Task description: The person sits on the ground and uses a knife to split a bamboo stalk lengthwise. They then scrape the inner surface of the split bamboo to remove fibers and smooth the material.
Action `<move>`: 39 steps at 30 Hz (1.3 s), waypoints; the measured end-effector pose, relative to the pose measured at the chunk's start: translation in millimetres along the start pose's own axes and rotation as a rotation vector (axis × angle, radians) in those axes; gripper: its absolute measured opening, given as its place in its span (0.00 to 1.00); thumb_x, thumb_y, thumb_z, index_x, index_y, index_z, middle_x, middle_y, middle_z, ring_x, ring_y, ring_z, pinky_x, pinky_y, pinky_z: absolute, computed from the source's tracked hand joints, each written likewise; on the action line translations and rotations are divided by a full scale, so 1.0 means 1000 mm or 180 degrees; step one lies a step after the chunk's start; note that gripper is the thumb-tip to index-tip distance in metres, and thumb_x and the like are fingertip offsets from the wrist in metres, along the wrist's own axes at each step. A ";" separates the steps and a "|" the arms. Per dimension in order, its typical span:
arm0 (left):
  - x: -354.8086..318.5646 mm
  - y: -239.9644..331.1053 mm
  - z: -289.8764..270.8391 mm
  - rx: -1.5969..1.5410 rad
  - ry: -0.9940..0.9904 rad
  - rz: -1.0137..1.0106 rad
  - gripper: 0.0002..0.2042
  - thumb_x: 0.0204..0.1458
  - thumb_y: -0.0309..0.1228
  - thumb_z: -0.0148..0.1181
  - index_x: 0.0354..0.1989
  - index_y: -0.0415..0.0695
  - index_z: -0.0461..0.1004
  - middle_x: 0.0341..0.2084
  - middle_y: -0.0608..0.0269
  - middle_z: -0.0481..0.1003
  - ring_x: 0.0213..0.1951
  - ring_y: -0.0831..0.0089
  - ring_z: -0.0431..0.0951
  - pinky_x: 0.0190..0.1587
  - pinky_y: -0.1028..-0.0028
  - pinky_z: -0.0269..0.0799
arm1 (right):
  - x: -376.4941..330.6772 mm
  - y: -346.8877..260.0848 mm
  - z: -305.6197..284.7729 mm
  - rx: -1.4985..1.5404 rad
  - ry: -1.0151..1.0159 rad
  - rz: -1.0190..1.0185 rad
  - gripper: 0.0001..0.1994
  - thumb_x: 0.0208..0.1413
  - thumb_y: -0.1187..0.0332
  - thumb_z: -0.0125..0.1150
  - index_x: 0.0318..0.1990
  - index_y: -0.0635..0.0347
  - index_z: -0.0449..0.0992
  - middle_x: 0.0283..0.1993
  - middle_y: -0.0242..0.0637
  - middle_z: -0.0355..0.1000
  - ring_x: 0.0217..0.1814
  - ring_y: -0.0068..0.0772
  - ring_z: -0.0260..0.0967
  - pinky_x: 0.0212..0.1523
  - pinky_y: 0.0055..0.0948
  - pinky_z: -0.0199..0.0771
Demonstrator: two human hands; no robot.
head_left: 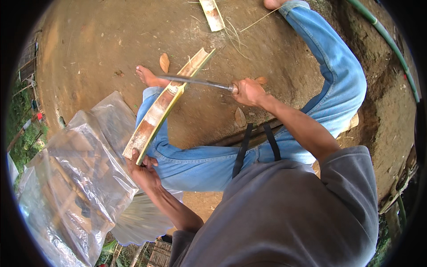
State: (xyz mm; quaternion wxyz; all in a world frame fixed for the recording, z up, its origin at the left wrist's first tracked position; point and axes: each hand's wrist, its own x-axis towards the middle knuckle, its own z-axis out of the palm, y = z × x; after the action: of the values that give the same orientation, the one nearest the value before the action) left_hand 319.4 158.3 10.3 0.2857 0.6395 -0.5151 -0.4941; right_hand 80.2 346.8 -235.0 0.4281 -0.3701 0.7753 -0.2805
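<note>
Split bamboo (153,115) slants over the left leg (195,159). Left hand (144,172) grips its near end, thumb inside the hollow. Right hand (249,92) is wrapped round the knife (202,82), which crosses the bamboo; contact unclear. Step looks like trimming; next move calls for firm holding, edge clear of the foot (150,77). Outdoors, bare earth (98,58). Plastic sheet (95,155) left of the leg, dry leaf (164,62) beyond, green pole (392,43) far right.
</note>
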 end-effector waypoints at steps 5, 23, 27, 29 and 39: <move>0.012 0.004 -0.002 -0.0021 -0.0090 0.0005 0.08 0.62 0.31 0.55 0.44 0.40 0.70 0.17 0.72 0.61 0.17 0.83 0.59 0.18 0.77 0.63 | 0.029 0.035 0.007 0.0175 0.0112 0.1093 0.13 0.55 0.62 0.55 0.38 0.63 0.77 0.31 0.57 0.76 0.34 0.57 0.77 0.40 0.49 0.76; 0.013 0.032 0.002 0.0953 -0.0646 0.0030 0.16 0.65 0.41 0.51 0.50 0.39 0.68 0.25 0.54 0.77 0.24 0.69 0.78 0.24 0.73 0.74 | -0.014 -0.036 0.000 0.0944 -0.0065 0.0584 0.16 0.56 0.60 0.59 0.44 0.65 0.76 0.30 0.54 0.77 0.34 0.52 0.78 0.42 0.48 0.76; -0.002 0.024 0.005 0.0881 -0.0776 0.0261 0.16 0.66 0.40 0.50 0.50 0.39 0.68 0.24 0.55 0.76 0.23 0.70 0.77 0.25 0.74 0.73 | -0.047 -0.083 -0.004 0.0504 -0.0283 -0.0050 0.12 0.53 0.65 0.59 0.42 0.62 0.75 0.28 0.55 0.76 0.32 0.57 0.76 0.39 0.50 0.75; -0.006 0.021 0.006 0.0848 -0.0789 0.0329 0.14 0.67 0.39 0.48 0.48 0.39 0.67 0.23 0.54 0.76 0.22 0.69 0.77 0.24 0.73 0.73 | -0.048 -0.076 0.001 0.0373 -0.0105 -0.0115 0.11 0.52 0.66 0.59 0.41 0.62 0.75 0.28 0.56 0.76 0.33 0.59 0.76 0.38 0.52 0.75; -0.015 0.014 0.006 0.0645 -0.0686 0.0304 0.13 0.67 0.39 0.48 0.47 0.40 0.67 0.21 0.55 0.75 0.20 0.71 0.75 0.23 0.74 0.71 | -0.036 -0.053 0.000 0.0279 -0.0017 0.0223 0.09 0.53 0.66 0.57 0.36 0.62 0.76 0.29 0.55 0.76 0.32 0.58 0.76 0.38 0.51 0.76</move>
State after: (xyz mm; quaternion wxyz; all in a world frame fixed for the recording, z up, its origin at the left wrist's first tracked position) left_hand 308.6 168.7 25.2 0.1860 0.5831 -0.6198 -0.4912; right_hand 110.7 345.6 -178.8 0.4555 -0.3243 0.7736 -0.2980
